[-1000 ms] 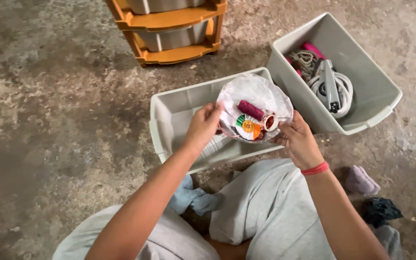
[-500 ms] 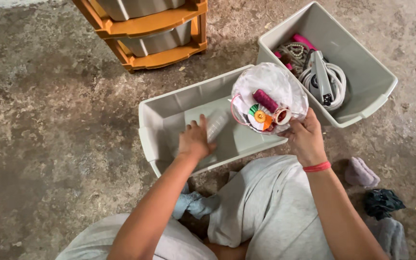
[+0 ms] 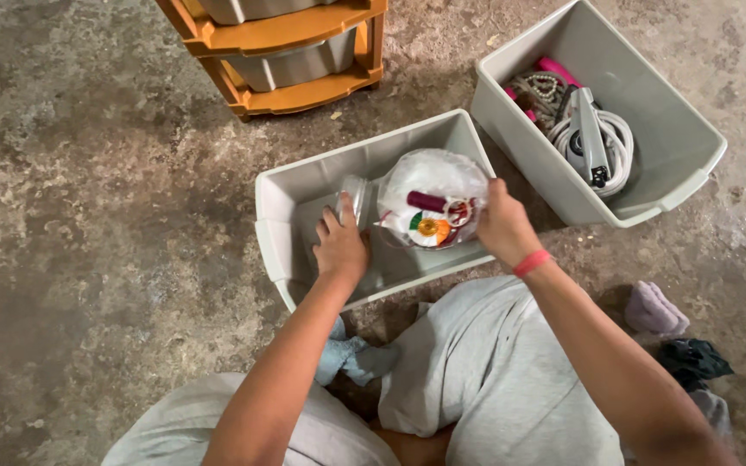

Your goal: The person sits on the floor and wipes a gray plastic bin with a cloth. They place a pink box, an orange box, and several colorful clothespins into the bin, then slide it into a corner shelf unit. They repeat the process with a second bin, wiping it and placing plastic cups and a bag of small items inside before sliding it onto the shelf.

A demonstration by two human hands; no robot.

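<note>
Down on the concrete floor (image 3: 88, 224), and both hands are in over the near grey bin (image 3: 300, 194). The right hand (image 3: 501, 226) is closed on the edge of a clear plastic bag (image 3: 433, 177), holding it up above the bin's right half; through the plastic show a maroon thread spool (image 3: 426, 202), an orange-and-green spool (image 3: 429, 228) just below it, and a small reddish reel (image 3: 459, 211) tucked beside the gripping fingers. A red band (image 3: 531, 262) sits on that wrist. The left hand (image 3: 340, 246) is down inside the bin, fingers curled around a small clear jar (image 3: 355, 197) that lies just left of the bag; how firmly it grips the jar cannot be told from here. Farther right, well apart from the hands, a second grey bin (image 3: 692, 142) sits tilted, holding a coiled white cable (image 3: 619, 147) with a grey device (image 3: 591, 138) on top, a string of pale beads (image 3: 539, 89) and something pink (image 3: 554, 71) at its far corner. At the far edge stands an orange drawer rack (image 3: 291, 95) with grey drawers. Near the person's knees in grey trousers, a blue-grey cloth (image 3: 351, 358) lies on the floor, and off to the right a lilac cloth (image 3: 654, 309) beside a dark one (image 3: 691, 358).
</note>
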